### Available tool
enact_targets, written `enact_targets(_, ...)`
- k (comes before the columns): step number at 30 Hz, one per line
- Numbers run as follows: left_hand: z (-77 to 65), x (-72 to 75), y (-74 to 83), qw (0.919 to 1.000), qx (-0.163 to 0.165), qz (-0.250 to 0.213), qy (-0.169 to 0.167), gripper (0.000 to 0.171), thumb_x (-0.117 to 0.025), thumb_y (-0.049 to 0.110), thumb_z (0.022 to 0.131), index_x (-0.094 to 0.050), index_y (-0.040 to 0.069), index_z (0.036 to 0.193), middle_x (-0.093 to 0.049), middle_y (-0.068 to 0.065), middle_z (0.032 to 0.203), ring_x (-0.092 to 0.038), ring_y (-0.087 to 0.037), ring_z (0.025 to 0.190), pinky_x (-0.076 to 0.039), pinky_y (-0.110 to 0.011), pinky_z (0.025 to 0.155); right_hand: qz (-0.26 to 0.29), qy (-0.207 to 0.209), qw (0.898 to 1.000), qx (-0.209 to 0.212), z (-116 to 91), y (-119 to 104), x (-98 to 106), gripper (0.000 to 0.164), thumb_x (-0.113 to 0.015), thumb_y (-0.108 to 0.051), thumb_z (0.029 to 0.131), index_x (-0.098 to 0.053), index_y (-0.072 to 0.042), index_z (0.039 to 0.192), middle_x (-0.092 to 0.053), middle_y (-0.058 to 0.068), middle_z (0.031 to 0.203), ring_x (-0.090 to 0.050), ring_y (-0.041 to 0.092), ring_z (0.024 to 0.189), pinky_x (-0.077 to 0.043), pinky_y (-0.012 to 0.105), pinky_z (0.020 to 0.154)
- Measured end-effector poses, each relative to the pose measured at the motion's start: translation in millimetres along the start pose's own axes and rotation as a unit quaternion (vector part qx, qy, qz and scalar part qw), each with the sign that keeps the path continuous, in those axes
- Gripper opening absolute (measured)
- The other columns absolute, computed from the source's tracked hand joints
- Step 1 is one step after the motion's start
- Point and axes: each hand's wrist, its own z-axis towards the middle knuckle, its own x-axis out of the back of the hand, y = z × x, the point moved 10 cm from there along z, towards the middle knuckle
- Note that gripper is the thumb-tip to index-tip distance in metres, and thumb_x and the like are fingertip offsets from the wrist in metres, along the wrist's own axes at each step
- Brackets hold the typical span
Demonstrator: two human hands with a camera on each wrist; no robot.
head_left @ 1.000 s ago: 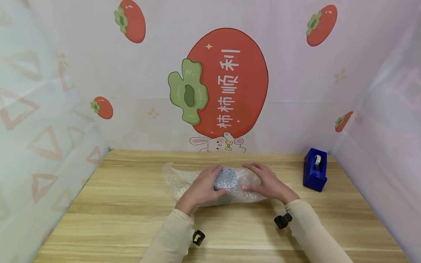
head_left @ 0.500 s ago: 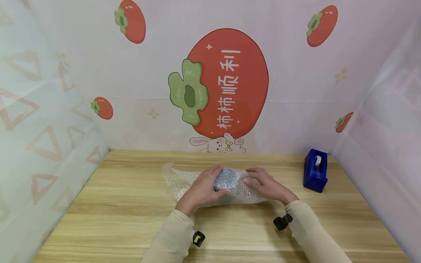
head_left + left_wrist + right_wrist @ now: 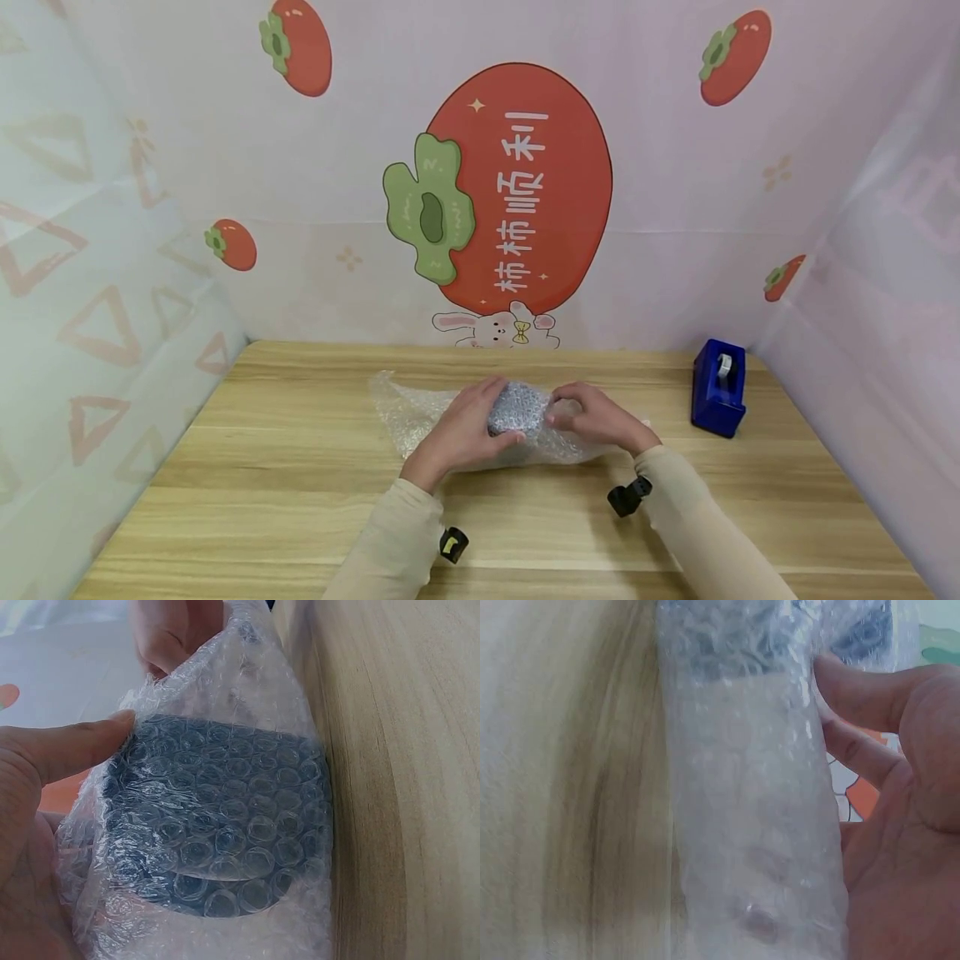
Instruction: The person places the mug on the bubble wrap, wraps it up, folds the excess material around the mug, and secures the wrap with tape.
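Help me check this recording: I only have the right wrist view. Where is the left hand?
Observer: In the head view, the left hand holds the left side of the dark object in bubble wrap.

Operator: My view cuts that object off. What shape is its other end?

Observer: In the left wrist view, it shows a rounded edge through the wrap.

Operator: Is anything else standing on the table?

Observer: Yes, a blue tape dispenser, toward the back right.
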Motion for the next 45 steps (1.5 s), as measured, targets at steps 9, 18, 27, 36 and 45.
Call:
enact_targets(9,-1.4,-0.4,-1.7,0.9999,0.011,-0.002,-0.003,0.084,-0.077,0.038,0.090,-0.037,0.001,0.154,-0.035,-0.019,0.160,-0.032,-0.037,0.147,-0.026,-0.053,0.118,0.015,-0.059,0.997,-0.039,6.4,11.0,-6.3,0.020,-0.070,-0.030,0.097,-0.066,-0.015,0.109,-0.065,0.008,0.120,-0.055,0.035,0.120,-0.042,0.064,0.101)
enact_targets(18,-2.1,-0.3,-1.4,0.9999,0.016,-0.003,-0.004,0.085,-0.077,0.038,0.090,-0.036,0.001,0.155,-0.035,-0.018,0.160,-0.032,-0.038,0.147,-0.027,-0.054,0.118,-0.016,-0.080,0.994,-0.072,8.3,15.7,-4.8,0.025,-0.072,-0.037,0.095,-0.066,-0.017,0.110,-0.063,0.008,0.122,-0.055,0.031,0.114,-0.045,0.059,0.098)
enact_targets(27,-1.4,0.6,0.3,0.9999,0.013,0.008,-0.003,0.083,-0.077,0.037,0.089,-0.039,0.000,0.153,-0.037,-0.019,0.158,-0.034,-0.037,0.146,-0.027,-0.053,0.118,-0.064,-0.043,0.997,-0.023,12.4,-1.5,3.1,0.025,-0.081,-0.021,0.088,-0.073,-0.003,0.104,-0.070,0.005,0.101,-0.063,0.021,0.094,-0.054,0.046,0.086)
enact_targets(36,-1.2,2.9,3.4,0.9998,0.011,0.015,0.000,0.081,-0.078,0.037,0.088,-0.042,0.001,0.151,-0.041,-0.018,0.156,-0.037,-0.037,0.144,-0.029,-0.052,0.117,-0.104,-0.004,0.994,-0.040,16.5,-21.7,14.8,0.037,-0.091,-0.016,0.076,-0.072,-0.001,0.104,-0.069,0.005,0.096,-0.061,0.020,0.086,-0.054,0.040,0.078)
enact_targets(45,-2.6,3.2,4.4,0.9998,0.012,0.016,0.001,0.081,-0.078,0.037,0.088,-0.042,0.000,0.151,-0.041,-0.018,0.155,-0.038,-0.037,0.143,-0.030,-0.052,0.117,0.025,-0.053,0.998,-0.032,16.6,-27.6,23.3,0.020,-0.055,-0.003,0.097,-0.071,0.004,0.108,-0.070,0.009,0.098,-0.065,0.022,0.090,-0.054,0.044,0.086)
